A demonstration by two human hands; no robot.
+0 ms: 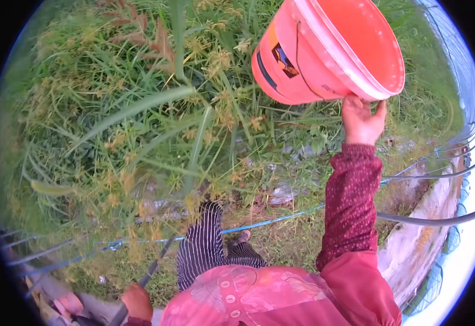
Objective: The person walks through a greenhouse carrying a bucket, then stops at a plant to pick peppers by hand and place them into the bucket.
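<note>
A red-pink plastic bucket [308, 60] with a thin wire handle and a dark picture label is held up at the top right, tilted with its mouth facing right and up. My right hand [362, 119] grips it at the underside of the rim, arm stretched forward; some fingertips are hidden behind the rim. Low on the left, my left hand [137, 301] is closed around a dark pipe [151, 270] that slants up toward the blue cord. Its fingers show only in part.
Tall grass and weeds [123, 119] fill the ground ahead. A blue cord [281, 218] crosses in front of my striped trouser legs [207, 233]. On the right are a curved dark pipe [438, 220], a pale ledge [417, 244] and netting [455, 43].
</note>
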